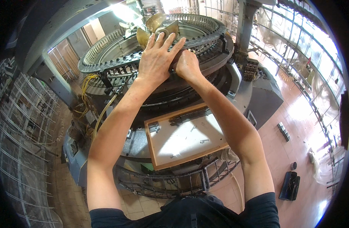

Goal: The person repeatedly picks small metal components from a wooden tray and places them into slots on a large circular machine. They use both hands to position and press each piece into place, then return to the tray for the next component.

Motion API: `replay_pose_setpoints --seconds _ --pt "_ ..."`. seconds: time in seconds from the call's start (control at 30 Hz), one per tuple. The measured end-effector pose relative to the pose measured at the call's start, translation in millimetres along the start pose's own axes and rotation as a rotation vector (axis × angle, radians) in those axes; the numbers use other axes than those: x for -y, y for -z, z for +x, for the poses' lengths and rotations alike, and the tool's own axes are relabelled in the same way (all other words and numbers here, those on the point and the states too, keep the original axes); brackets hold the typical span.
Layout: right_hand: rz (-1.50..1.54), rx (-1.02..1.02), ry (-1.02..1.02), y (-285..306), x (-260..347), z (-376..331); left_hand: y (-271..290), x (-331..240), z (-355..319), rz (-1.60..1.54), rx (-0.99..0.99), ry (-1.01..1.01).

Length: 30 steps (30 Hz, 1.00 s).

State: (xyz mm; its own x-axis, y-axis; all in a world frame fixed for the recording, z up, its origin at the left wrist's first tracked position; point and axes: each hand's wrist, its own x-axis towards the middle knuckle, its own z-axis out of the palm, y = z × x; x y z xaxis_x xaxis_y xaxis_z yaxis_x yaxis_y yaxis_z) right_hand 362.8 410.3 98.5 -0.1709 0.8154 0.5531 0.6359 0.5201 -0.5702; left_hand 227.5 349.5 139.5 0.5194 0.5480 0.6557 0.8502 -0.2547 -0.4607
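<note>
A large circular knitting machine [106, 64] with a toothed dark ring fills the middle of the view. My left hand [157, 57] lies flat on the ring's near rim, fingers spread and pointing up toward a brass-coloured fan blade [153, 24]. My right hand [187, 64] is curled tight against the rim just beside it, touching the left hand; whatever its fingers pinch is hidden. Below my forearms a wooden-framed white tray [185, 157] rests on the machine, with a dark metal strip [187, 116] and a few small parts on it.
Yellow cables [87, 91] hang at the machine's left side. A wire yarn rack [18, 125] stands at the far left. On the tiled floor at right lie a black case [289, 185], a small round cap [293, 165] and a small dark block [283, 131].
</note>
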Motion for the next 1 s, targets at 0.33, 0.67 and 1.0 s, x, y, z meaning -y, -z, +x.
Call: replay_pose_setpoints --seconds 0.33,0.67,1.0 --pt "-0.004 0.038 -0.039 3.4 0.9 0.5 1.4 -1.4 1.3 0.011 0.014 -0.007" --pt "0.059 -0.039 -0.009 5.0 5.7 -5.6 -0.2 -0.2 0.8 -0.001 0.004 -0.001" --pt "0.035 0.016 -0.055 4.1 4.2 -2.6 1.3 -2.4 1.1 0.021 0.006 -0.003"
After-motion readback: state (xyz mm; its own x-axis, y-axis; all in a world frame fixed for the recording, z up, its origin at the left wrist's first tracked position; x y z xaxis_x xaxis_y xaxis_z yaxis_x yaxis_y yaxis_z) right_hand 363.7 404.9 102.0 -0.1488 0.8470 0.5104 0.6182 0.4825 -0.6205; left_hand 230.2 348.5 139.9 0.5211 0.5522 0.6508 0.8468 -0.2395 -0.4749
